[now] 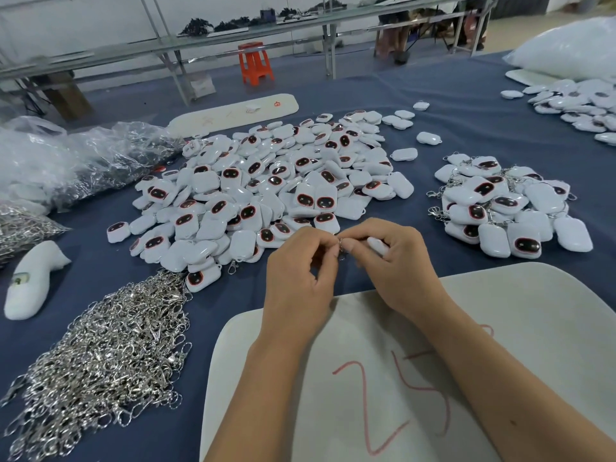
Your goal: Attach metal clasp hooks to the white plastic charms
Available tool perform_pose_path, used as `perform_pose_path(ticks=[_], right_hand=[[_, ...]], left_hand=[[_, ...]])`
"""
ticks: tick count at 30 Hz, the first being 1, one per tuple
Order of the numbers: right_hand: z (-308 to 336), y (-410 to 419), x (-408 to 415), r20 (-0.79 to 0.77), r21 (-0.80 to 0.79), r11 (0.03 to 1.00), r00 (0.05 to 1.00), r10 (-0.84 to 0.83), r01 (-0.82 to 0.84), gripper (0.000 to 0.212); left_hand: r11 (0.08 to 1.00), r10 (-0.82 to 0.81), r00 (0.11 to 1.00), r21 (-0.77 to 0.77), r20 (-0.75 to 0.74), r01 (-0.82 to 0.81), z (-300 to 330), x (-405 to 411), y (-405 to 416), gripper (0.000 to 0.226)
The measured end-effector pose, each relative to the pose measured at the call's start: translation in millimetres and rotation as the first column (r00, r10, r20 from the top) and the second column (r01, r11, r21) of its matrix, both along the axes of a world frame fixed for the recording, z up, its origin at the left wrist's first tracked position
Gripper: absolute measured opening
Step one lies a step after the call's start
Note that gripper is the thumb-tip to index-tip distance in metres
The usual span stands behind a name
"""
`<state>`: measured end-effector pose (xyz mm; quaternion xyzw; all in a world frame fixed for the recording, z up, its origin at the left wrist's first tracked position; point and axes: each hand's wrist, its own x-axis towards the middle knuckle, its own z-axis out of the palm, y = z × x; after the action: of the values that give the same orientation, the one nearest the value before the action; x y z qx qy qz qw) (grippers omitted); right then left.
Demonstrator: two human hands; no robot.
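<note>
Head view: the left hand and right hand meet fingertip to fingertip, pinching a small metal clasp hook between them. The right hand also grasps a white charm, which shows just right of the pinch. Beyond the grip lies the large charm pile; to its left, the heap of loose hooks; to its right, finished charms.
</note>
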<state>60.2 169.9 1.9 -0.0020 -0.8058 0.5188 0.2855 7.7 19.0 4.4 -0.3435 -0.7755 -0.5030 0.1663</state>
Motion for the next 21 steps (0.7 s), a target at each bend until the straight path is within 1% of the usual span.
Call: perform_pose_path(ticks=[2, 7, 13, 16, 21], right_hand=[[0.2, 3.3, 0.2, 0.063, -0.081, 0.995, 0.996, 0.062, -0.057, 0.012], [-0.9, 4.9, 1.7, 0.02, -0.229, 0.967, 0.992, 0.124, -0.116, 0.009], [-2.0, 6.4, 1.0, 0.004, -0.32, 0.935, 0.987, 0.162, -0.152, 0.012], [-1.9, 6.8, 0.7, 0.069, -0.356, 0.924, 0.983, 0.172, -0.137, 0.016], [1.6, 7.3, 1.6, 0.155, -0.378, 0.918, 0.97, 0.188, -0.118, 0.015]], left_hand=[[1.0, -0.006, 1.0, 0.01, -0.01, 0.006, 0.3, -0.4, -0.4, 0.02], [1.0, -0.023, 0.999, 0.012, -0.029, 0.023, 0.7, -1.0, -0.4, 0.017], [0.999, -0.028, 0.998, 0.02, -0.048, 0.029, -0.9, -3.5, -1.1, 0.015], [0.996, -0.055, 0.998, 0.063, -0.009, 0.056, -3.0, -4.7, -1.2, 0.013], [0.994, -0.074, 0.997, 0.081, 0.009, 0.073, -4.9, -7.3, -1.4, 0.011]])
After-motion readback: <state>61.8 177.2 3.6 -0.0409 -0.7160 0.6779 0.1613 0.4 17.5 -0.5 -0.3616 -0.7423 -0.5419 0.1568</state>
